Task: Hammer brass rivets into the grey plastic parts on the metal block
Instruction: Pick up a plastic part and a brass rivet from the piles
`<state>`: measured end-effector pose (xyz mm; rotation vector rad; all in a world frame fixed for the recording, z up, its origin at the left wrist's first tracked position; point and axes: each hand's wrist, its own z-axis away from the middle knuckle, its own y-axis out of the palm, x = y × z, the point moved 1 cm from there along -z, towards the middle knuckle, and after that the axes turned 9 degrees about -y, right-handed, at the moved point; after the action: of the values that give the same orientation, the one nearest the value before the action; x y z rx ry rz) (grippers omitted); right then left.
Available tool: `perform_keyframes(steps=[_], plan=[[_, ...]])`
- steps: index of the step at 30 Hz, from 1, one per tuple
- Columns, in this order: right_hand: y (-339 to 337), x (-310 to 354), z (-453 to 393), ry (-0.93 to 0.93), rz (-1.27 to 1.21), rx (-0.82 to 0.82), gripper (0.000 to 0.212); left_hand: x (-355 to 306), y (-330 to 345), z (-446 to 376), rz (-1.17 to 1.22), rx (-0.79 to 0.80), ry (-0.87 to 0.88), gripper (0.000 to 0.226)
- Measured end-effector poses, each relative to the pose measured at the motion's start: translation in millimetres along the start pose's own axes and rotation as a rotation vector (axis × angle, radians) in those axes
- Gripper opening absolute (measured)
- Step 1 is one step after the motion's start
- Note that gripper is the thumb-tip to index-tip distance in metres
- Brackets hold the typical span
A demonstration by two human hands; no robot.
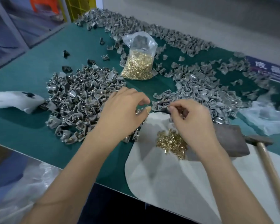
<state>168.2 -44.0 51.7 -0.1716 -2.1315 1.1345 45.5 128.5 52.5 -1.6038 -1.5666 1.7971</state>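
Note:
My left hand [124,109] hovers over the edge of the left heap of grey plastic parts [81,101], its fingers curled, thumb and forefinger pointing at one grey part [158,105]. Whether they touch it I cannot tell. My right hand [191,117] pinches a small brass rivet at its fingertips, right beside that same part. Loose brass rivets [171,143] lie in a small pile on a white cloth [168,183] under my right wrist. The dark metal block [229,139] sits just right of my right hand, with the hammer [271,172] lying beside it.
A clear bag of brass rivets [138,65] stands mid-table on the green mat [31,75]. More grey parts are heaped at the right [200,88] and along the back edge [136,25]. A white foam piece [14,100] lies at the left, and crumpled plastic [265,117] at the right.

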Motion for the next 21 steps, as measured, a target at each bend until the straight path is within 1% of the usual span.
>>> perform_keyframes(steps=[2,6,8,10,14,19,21], plan=[[-15.4,-12.9,3.2,0.046,0.042,-0.018,0.013,-7.8,9.7,-9.7,-0.057,0.049,-0.009,0.028],[-33.3,-28.7,13.4,0.084,0.105,-0.049,0.012,-19.8,29.6,-23.9,-0.21,0.14,-0.051,0.052],[-36.4,-33.3,18.6,0.095,0.105,-0.045,0.012,-24.0,38.6,-27.8,-0.316,0.172,-0.076,0.056],[-37.3,-36.7,23.1,0.094,0.108,-0.054,0.012,-27.3,44.7,-30.4,-0.36,0.177,-0.082,0.054],[-35.4,-40.6,33.1,0.068,0.072,-0.129,0.011,-33.0,48.0,-32.6,-0.314,0.151,-0.085,0.04],[-31.0,-41.3,40.0,0.049,0.06,-0.176,0.01,-35.6,45.3,-28.9,-0.279,0.113,-0.09,0.039],[-31.3,-42.4,40.5,0.053,0.035,-0.199,0.01,-35.7,42.5,-25.0,-0.251,0.066,-0.071,0.034]])
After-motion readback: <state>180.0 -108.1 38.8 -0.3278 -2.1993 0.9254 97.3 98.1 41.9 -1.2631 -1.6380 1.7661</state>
